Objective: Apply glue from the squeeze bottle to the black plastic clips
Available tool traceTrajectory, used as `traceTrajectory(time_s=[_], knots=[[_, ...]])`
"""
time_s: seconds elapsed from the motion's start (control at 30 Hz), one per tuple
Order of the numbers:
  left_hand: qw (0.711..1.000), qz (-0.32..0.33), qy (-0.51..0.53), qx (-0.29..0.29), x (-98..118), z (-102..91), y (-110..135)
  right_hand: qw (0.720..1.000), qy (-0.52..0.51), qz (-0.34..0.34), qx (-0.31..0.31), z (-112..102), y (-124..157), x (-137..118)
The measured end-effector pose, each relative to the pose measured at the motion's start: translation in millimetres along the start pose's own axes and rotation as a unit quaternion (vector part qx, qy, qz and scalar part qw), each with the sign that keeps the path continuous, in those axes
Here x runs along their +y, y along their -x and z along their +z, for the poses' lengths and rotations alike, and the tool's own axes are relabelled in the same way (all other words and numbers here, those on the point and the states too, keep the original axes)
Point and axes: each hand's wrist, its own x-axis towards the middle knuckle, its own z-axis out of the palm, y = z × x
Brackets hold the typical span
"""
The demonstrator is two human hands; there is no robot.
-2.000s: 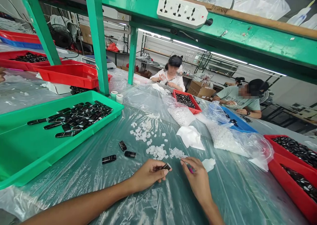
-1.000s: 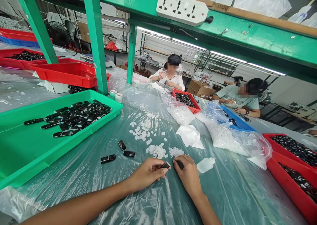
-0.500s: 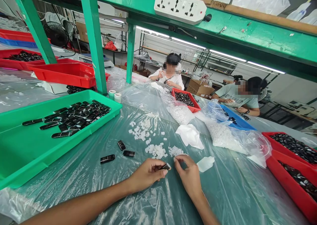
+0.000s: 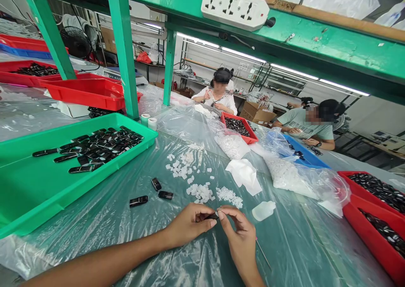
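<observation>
My left hand [image 4: 186,224] is closed on a small black plastic part [image 4: 211,215] just above the plastic-covered table. My right hand [image 4: 239,235] meets it from the right, thumb and forefinger pinched at the part's end; what they hold is too small to make out. A thin tool [image 4: 263,254] lies on the table beside my right wrist. Three loose black parts [image 4: 157,184] lie to the left of my hands. Small white plastic pieces [image 4: 200,192] sit in heaps just beyond my fingers.
A green tray [image 4: 38,194] with several black parts stands at the left. A white bottle [image 4: 263,210], white cloth [image 4: 243,174] and bags of white pieces [image 4: 286,175] lie ahead right. Red trays [image 4: 376,219] sit at the right edge. Two people work across the table.
My right hand drew back from the white pieces and closed in on the black part in my left hand. The thin tool now lies on the table by my right wrist.
</observation>
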Motion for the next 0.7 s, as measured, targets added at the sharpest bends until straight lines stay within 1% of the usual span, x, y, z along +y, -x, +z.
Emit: traceTrajectory(time_s=[0.17,0.27,0.53,0.7], knots=[[1.000,-0.002,-0.002,0.005,2.6,-0.7,0.8,0.994,0.065,-0.085,0.011,-2.3,1.7,-2.6],[0.999,0.009,-0.029,0.016,5.5,-0.6,2.7,0.989,0.090,-0.119,0.007,-4.7,1.5,-4.6],[0.995,0.037,-0.092,0.023,10.6,-0.1,4.3,0.979,0.131,-0.153,0.011,-5.5,3.9,-9.3],[0.988,0.052,-0.140,0.036,11.8,0.6,5.3,0.976,0.156,-0.150,0.018,-2.3,7.1,-8.7]])
